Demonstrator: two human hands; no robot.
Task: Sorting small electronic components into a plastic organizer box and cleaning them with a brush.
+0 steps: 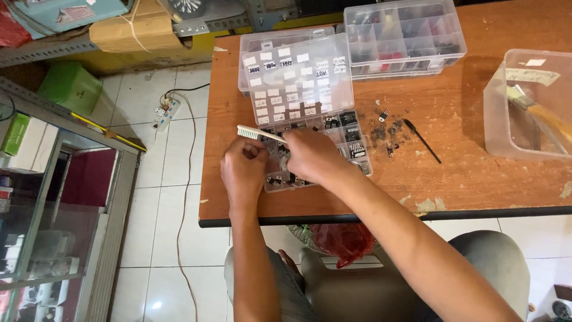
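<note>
While the white plastic toothbrush [260, 134] is gripped in the closed right hand [311, 156] at frame centre, its bristled head juts left above the curled left hand [243, 170], over the clear compartmented parts box [351, 146]; whether anything is pinched there cannot be told.

Bare table [453, 173] lies open to the right of the compartment box [351, 152], crossed only by a thin black tool [423, 141] and loose parts [386, 132]. Far right, a clear tub [497, 113] blocks the way. The raised lid [298, 77] and a second box [405, 36] wall off the far side.
</note>
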